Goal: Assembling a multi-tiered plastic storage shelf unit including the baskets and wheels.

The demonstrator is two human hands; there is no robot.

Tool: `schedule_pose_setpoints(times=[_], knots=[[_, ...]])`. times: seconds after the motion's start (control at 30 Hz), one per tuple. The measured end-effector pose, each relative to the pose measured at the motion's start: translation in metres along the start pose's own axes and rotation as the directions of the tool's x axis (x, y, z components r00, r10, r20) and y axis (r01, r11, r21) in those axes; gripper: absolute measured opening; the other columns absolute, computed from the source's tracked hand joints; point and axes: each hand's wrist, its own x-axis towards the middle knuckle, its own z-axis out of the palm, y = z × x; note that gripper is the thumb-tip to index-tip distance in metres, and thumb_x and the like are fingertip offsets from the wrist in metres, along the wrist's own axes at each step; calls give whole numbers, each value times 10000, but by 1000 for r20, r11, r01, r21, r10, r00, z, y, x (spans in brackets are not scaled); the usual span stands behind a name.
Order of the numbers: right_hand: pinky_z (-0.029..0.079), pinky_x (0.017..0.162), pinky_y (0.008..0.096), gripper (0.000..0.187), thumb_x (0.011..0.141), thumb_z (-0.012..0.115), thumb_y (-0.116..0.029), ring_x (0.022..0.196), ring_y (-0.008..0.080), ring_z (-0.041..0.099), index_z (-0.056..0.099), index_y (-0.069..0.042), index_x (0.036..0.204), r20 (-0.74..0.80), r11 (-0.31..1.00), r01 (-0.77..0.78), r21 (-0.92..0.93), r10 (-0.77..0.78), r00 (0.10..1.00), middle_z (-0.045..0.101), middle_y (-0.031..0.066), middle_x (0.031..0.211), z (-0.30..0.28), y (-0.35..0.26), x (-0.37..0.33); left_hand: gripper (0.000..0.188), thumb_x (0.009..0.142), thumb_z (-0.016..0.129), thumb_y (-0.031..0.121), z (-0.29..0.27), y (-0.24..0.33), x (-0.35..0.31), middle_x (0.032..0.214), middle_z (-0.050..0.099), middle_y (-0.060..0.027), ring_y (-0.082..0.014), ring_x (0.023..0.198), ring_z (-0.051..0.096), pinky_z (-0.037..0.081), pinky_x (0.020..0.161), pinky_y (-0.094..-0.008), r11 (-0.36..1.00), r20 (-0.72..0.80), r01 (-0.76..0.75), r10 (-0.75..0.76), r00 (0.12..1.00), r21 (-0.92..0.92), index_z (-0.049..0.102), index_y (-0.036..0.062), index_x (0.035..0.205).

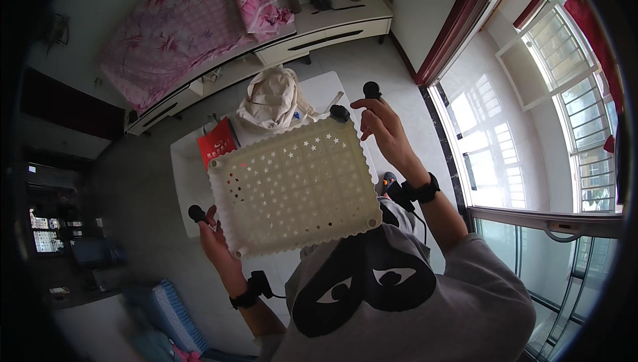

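A pale cream plastic basket [299,192] with star-shaped holes and a wavy rim is held up, tilted, in front of my chest. Small round feet show at its corners, so the underside faces me. My left hand [218,245] grips its left edge, the fingertips partly hidden behind it. By the far right corner, my right hand [385,129] has its index finger stretched and the others bent, with a gap between finger and thumb. Close to that fingertip is a small dark object [340,113] at the basket's corner; its kind is unclear.
Behind the basket stands a white table [322,86] with a cream cloth bag [269,99] and a red packet [216,141]. Farther off, a low cabinet [359,26] carries a pink floral cloth [179,36] and vases. A glass sliding door [551,255] is at the right.
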Motion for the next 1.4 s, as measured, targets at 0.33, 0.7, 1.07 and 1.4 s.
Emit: schedule_pose_setpoints(times=[0.33, 0.7, 1.07, 1.4], knots=[[448, 772, 287, 197, 851, 656, -21, 810, 132, 529, 642, 52, 1033, 150, 960, 156, -233, -123, 981, 500, 46, 900, 6, 1, 28, 415, 1025, 390, 404, 11, 0, -8, 971, 487, -10, -127, 950, 481, 362, 942, -263, 890, -32, 7, 9, 999, 455, 495, 27, 1164], [426, 703, 357, 183, 753, 753, -68, 762, 252, 501, 680, 18, 897, 153, 714, 486, -505, -479, 864, 511, 114, 829, 4, -6, 41, 508, 1034, 354, 391, 31, 8, 0, 1250, 542, -124, -229, 1181, 496, 348, 1030, -339, 777, -27, -58, 96, 995, 627, 383, 31, 1391], [430, 643, 305, 191, 733, 783, -97, 699, 155, 506, 706, -18, 889, 205, 866, 307, -394, -243, 948, 568, 64, 886, -28, 0, 64, 463, 1041, 319, 357, 55, 17, 10, 1254, 552, -178, -301, 1170, 531, 380, 1005, -370, 717, 94, -131, 90, 991, 685, 380, 60, 1391], [457, 618, 373, 314, 750, 783, -314, 728, 249, 580, 673, -33, 835, -26, 647, 197, -737, -319, 947, 533, 100, 852, -17, -18, 68, 344, 1042, 334, 341, 83, 13, 26, 707, 551, -158, -258, 592, 531, 410, 589, -394, 634, 148, -237, 191, 970, 736, 430, 15, 1096]])
